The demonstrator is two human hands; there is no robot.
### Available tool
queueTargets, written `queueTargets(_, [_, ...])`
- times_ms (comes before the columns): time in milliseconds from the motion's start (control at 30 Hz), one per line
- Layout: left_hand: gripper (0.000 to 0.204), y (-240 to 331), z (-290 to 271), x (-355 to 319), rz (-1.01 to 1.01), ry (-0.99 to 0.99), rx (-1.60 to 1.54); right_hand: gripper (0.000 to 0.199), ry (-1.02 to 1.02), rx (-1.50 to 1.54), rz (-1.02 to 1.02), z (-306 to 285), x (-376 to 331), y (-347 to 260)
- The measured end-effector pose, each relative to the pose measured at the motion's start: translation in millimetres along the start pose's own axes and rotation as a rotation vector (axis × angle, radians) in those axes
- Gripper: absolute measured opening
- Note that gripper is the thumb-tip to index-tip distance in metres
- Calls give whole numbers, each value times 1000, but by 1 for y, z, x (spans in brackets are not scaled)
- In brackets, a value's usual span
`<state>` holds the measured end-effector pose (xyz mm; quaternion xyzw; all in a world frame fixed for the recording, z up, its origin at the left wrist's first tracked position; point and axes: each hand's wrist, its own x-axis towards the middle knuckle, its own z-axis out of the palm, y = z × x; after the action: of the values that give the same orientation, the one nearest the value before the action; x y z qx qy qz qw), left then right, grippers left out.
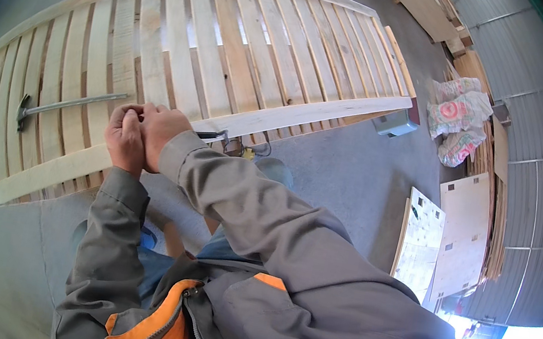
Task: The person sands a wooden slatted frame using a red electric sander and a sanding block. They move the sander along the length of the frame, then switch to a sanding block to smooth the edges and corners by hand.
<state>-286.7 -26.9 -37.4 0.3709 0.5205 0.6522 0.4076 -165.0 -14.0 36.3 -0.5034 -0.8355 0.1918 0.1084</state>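
My left hand (125, 141) and my right hand (165, 133) are pressed together over the near rail of a slatted wooden pallet (222, 123). The fingers of both are curled and pinched closed. Whatever lies between them is hidden. Just left of my hands, a claw hammer (72, 104) rests across the pale slats, its metal handle end close to my fingers and its dark head further left. A black tool part with a bent metal end (213, 135) shows beside my right wrist, partly covered by the sleeve.
A grey-green box (396, 122) sits by the pallet's right end. White printed sacks (461, 114) lie on stacked boards at the right. Plywood panels (464, 228) lean near the metal wall. A small yellow item (248, 154) with cables is below the rail.
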Motion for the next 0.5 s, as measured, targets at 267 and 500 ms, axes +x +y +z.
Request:
queueTargets(267, [26, 30, -124, 7, 52, 98, 57, 37, -59, -32, -164, 53, 27, -105])
queueTargets(500, [24, 45, -210, 10, 71, 185, 75, 41, -93, -42, -258, 74, 36, -177])
